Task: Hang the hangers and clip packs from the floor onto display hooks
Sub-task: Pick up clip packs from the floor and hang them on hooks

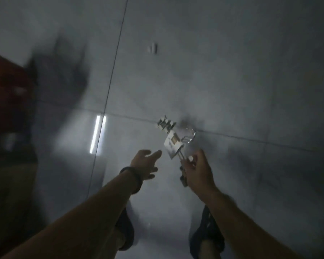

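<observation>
A clip pack (172, 142) with a white card and a row of small clips at its far end hangs over the grey tiled floor. My right hand (195, 170) pinches it at its near end, fingers curled round the pack's hook part. My left hand (145, 162) reaches forward just left of the pack with fingers spread and holds nothing. A dark band sits on my left wrist. The view is dim and blurred.
Glossy grey floor tiles (232, 71) fill the view, with a bright light reflection (97, 136) at the left. A small pale object (152, 48) lies farther off on the floor. A dark red and black shape (9, 101) stands at the left edge. My dark shoes (207, 230) show below.
</observation>
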`<act>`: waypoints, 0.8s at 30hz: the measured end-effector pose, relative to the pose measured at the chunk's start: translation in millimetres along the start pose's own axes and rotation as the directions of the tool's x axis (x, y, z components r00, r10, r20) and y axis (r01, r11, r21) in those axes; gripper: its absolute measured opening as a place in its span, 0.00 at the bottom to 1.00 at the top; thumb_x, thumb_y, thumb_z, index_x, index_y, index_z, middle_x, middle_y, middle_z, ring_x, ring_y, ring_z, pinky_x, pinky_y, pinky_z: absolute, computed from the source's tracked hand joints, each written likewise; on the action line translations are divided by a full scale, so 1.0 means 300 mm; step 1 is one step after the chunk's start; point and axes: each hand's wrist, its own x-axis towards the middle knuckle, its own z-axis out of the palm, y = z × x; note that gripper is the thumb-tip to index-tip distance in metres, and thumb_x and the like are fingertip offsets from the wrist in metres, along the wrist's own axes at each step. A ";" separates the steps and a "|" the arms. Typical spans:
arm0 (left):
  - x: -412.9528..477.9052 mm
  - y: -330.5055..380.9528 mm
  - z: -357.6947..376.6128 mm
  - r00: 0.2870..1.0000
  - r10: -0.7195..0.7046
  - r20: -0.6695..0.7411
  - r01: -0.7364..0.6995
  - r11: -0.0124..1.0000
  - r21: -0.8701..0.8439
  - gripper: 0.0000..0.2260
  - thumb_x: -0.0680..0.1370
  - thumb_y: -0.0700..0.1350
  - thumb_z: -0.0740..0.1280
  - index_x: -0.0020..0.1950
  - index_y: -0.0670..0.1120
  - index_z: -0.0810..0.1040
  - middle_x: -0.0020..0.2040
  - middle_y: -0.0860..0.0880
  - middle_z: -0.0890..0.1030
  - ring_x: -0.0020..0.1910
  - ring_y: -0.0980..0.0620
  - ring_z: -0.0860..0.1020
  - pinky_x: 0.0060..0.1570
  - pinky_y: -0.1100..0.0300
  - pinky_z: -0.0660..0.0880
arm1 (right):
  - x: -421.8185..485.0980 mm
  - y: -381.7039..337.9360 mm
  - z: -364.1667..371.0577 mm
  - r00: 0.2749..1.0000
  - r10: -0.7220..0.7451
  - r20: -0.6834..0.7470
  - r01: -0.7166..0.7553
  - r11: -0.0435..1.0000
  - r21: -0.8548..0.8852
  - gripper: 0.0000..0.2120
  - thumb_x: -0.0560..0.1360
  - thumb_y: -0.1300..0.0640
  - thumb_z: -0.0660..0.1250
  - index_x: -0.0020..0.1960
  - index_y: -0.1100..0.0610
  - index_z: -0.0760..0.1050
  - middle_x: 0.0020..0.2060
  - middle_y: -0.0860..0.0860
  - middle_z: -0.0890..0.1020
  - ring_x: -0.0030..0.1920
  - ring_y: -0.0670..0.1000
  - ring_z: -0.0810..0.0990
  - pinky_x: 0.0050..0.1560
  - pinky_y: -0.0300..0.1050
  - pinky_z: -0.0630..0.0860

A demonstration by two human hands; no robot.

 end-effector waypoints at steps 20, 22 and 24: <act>-2.330 0.898 0.788 0.499 0.464 0.732 -0.642 0.765 -0.047 0.12 0.83 0.44 0.69 0.66 0.46 0.80 0.59 0.40 0.85 0.53 0.39 0.86 0.53 0.44 0.84 | -1.745 -1.066 -1.667 0.836 -0.229 -0.500 0.365 0.911 0.194 0.14 0.80 0.68 0.69 0.57 0.50 0.80 0.40 0.42 0.88 0.37 0.46 0.88 0.37 0.48 0.83; -2.418 0.914 0.889 0.436 0.442 0.784 -0.705 0.709 -0.008 0.11 0.82 0.42 0.70 0.65 0.46 0.81 0.55 0.38 0.86 0.45 0.43 0.86 0.47 0.48 0.84 | -1.830 -1.035 -1.745 0.763 -0.175 -0.623 0.357 0.917 0.179 0.10 0.79 0.65 0.72 0.52 0.50 0.83 0.37 0.44 0.87 0.35 0.45 0.86 0.32 0.47 0.81; -2.505 0.928 0.982 0.357 0.385 0.851 -0.753 0.658 0.018 0.11 0.81 0.40 0.71 0.63 0.47 0.83 0.49 0.39 0.85 0.42 0.44 0.85 0.45 0.48 0.84 | -1.911 -1.011 -1.808 0.678 -0.114 -0.727 0.340 0.925 0.172 0.07 0.78 0.58 0.74 0.43 0.49 0.84 0.33 0.49 0.85 0.30 0.46 0.83 0.29 0.45 0.78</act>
